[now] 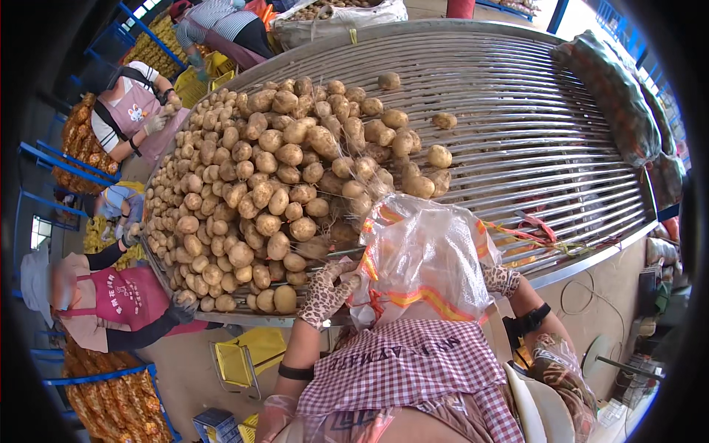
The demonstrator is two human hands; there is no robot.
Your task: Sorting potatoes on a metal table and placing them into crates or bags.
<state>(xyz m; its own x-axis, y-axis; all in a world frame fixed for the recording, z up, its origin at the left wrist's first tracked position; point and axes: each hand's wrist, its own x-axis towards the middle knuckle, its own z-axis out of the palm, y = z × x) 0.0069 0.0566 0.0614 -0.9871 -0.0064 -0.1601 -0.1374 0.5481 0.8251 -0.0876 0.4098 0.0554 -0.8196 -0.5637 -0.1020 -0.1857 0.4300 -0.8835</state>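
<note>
A clear woven plastic sack [429, 249] with orange and yellow stripes lies at the near edge of a metal-bar sorting table [515, 105], between my hands. My left hand [330, 290], in a leopard-print glove, grips the sack's left side. My right hand [500, 278], in a matching glove, is at the sack's right side, its fingers partly hidden behind the plastic. A large heap of potatoes [266, 166] covers the left half of the table and reaches the sack's far end. Clear film or netting strands lie over the potatoes beside the sack.
Filled net sacks [615, 99] lie at the table's right end. Red and yellow ties [537, 227] rest on the bars. Several co-workers stand along the left and far sides, one with gloved hands [183, 307] at the potatoes. A yellow folding stand [249, 354] is below the near edge.
</note>
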